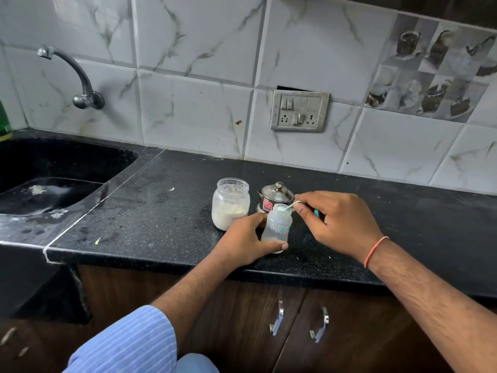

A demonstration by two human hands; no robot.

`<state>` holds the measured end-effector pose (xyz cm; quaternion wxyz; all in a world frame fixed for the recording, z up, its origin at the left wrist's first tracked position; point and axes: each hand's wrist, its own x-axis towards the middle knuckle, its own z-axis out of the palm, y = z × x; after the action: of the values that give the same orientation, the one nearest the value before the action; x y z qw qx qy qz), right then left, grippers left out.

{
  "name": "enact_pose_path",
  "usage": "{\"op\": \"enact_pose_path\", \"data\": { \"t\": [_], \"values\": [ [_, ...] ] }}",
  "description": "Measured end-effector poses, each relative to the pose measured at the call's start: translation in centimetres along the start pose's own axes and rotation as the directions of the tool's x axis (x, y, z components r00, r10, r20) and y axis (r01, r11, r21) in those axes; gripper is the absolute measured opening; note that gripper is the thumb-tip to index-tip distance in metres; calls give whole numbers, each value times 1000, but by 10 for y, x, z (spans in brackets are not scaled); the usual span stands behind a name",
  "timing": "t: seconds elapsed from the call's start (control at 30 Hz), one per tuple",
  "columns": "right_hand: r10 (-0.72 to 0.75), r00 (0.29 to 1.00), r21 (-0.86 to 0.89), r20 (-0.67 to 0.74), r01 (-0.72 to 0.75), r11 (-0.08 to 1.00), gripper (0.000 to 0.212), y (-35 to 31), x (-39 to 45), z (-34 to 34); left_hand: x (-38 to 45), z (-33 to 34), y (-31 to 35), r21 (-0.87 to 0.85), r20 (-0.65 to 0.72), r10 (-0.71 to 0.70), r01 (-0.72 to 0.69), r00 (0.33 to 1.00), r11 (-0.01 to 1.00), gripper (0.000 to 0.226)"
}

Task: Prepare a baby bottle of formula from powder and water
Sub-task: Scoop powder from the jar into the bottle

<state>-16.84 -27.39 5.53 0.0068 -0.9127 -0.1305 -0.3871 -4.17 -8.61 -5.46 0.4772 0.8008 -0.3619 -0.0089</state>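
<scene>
Speckled black counter (pixel 166 211), grey-veined white tiles (pixel 193 111), blue-striped sleeve (pixel 129 343).

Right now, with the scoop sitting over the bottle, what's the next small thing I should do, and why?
Probably tip the scoop so its powder drops into the baby bottle. The right hand pinches the scoop with its bowl at the open mouth, and the left hand holds the bottle upright on the counter. The powder jar stands open beside it.

Your one head-worn wide-angle camera is looking forward and down, sitting close over the black bench (pixel 161 211), and is facing the tiled wall (pixel 201 49) behind it.
</scene>
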Motion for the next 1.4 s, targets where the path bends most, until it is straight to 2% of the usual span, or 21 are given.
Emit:
{"op": "enact_pose_path", "data": {
  "t": [0.13, 0.2, 0.27, 0.33, 0.37, 0.43, 0.53, 0.57, 0.67, 0.73, 0.8, 0.83, 0.9, 1.03, 1.13, 1.23, 1.33, 1.4],
  "values": [
    [8, 1000, -19, -1, -8, 1000, 24, -1, -2, 1, -2, -2, 4, 21, -1, -2, 2, 1000, 1000, 57],
    [84, 996, 6, 38, -85, 996, 25, -2, 1, 0, -3, -3, 6, 22, 3, -11, 11, 1000, 1000, 59],
    [161, 987, 46, 16, -161, 986, 21, -2, 2, -2, -4, -5, 8, 23, 8, -23, 23, 1000, 999, 59],
    [301, 954, 153, 17, -300, 942, 16, -1, 4, -2, -5, -5, 9, 19, 12, -34, 34, 999, 999, 57],
    [398, 916, 244, 58, -399, 884, 17, 0, 7, -3, -6, -6, 11, 19, 9, -35, 35, 999, 999, 57],
    [558, 811, 438, 175, -572, 693, 21, -1, 11, -2, -9, -6, 13, 12, 2, -29, 29, 1000, 1000, 59],
    [686, 644, 631, 338, -696, 343, 22, -2, 14, -2, -14, -6, 13, -88, -83, 4, -11, 997, 996, 68],
    [703, 604, 649, 376, -713, 266, 21, 0, 14, -2, -18, -6, 14, -132, -137, -7, -11, 991, 991, 69],
    [708, 570, 655, 418, -729, 200, 21, 4, 12, 0, -32, -8, 18, -207, -388, 15, -103, 921, 973, 50],
    [708, 568, 665, 420, -723, 186, 21, 5, 15, 1, -39, -14, 17, -105, -550, 124, -215, 826, 971, 40],
    [703, 575, 683, 418, -709, 174, 21, 5, 20, 1, -39, -24, 10, 7, -632, 168, -212, 756, 977, 54],
    [696, 584, 695, 419, -699, 168, 20, 4, 23, 2, -37, -30, 5, 31, -650, 147, -168, 745, 985, 66],
    [674, 607, 706, 421, -685, 177, 20, 0, 33, 3, -33, -43, -3, 36, -634, 49, -34, 772, 999, 92],
    [629, 663, 683, 407, -678, 272, 20, -12, 61, 10, -23, -64, -18, -10, -425, -200, 217, 883, 976, 131],
    [588, 715, 662, 377, -652, 370, 21, -19, 81, 22, -13, -68, -27, 2, -339, -270, 287, 901, 958, 133],
    [577, 740, 620, 346, -642, 451, 20, -22, 97, 38, -8, -63, -30, 83, -339, -248, 292, 908, 953, 117],
    [510, 791, 468, 337, -611, 638, 20, -27, 109, 51, -8, -62, -31, 95, -338, -231, 277, 912, 956, 107],
    [424, 810, 389, 404, -572, 722, 19, -33, 115, 59, -9, -63, -30, 90, -340, -227, 272, 913, 958, 107]
  ]
}}
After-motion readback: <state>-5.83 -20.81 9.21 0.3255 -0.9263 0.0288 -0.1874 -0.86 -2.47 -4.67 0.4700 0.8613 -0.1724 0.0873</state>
